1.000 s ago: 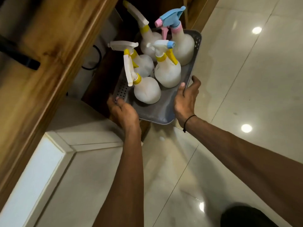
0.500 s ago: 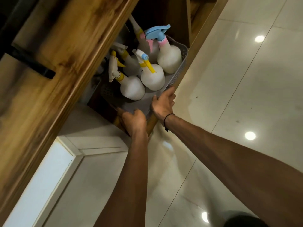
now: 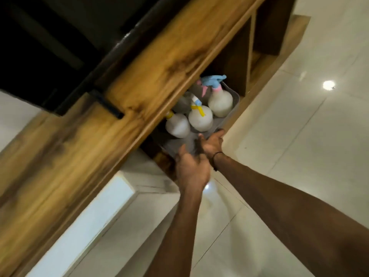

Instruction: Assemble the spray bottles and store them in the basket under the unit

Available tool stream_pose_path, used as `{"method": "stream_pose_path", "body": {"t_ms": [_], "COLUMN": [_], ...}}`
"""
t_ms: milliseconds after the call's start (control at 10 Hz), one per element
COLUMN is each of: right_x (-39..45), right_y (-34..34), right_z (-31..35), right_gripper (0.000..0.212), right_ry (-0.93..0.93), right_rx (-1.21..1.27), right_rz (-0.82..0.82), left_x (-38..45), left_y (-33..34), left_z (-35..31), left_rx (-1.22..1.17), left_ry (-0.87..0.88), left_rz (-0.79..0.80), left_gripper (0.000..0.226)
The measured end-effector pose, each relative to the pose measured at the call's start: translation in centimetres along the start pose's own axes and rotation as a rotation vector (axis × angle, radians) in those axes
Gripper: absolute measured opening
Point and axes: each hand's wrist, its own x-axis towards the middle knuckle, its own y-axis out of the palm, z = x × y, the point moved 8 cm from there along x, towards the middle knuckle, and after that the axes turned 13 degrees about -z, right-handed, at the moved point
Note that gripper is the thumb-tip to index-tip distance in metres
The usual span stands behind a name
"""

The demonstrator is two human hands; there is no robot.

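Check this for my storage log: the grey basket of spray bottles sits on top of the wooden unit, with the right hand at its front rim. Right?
Not quite. The head view shows the grey basket of spray bottles under the wooden unit, in its lower opening, not on top. The right hand is at its front rim, as you say.

The basket (image 3: 229, 118) sits in the opening under the wooden unit (image 3: 119, 100), just beyond both hands; the spray bottles (image 3: 200, 118) stand inside it (the rearmost partly hidden); the right hand (image 3: 212, 143) touches its near edge, the left hand (image 3: 190, 169) beside it, nearer the person.
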Motion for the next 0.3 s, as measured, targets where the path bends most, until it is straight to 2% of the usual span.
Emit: {"method": "stream_pose_path", "body": {"t_ms": [100,300], "right_x": [-1.0,-6.1], "right_y": [-0.8,-2.4], "right_z": [1.2,2.0], "right_gripper": [0.081,0.085], "right_ry": [0.019,0.128], "right_rx": [-0.034,-0.044], "right_rz": [-0.023,-0.111], "left_x": [-1.1,-4.2], "left_y": [-1.8,-6.8], "left_z": [-1.1,1.3], "left_rx": [0.005,-0.008], "left_ry": [0.059,0.112], "left_rz": [0.057,0.199], "left_gripper": [0.061,0.027]}}
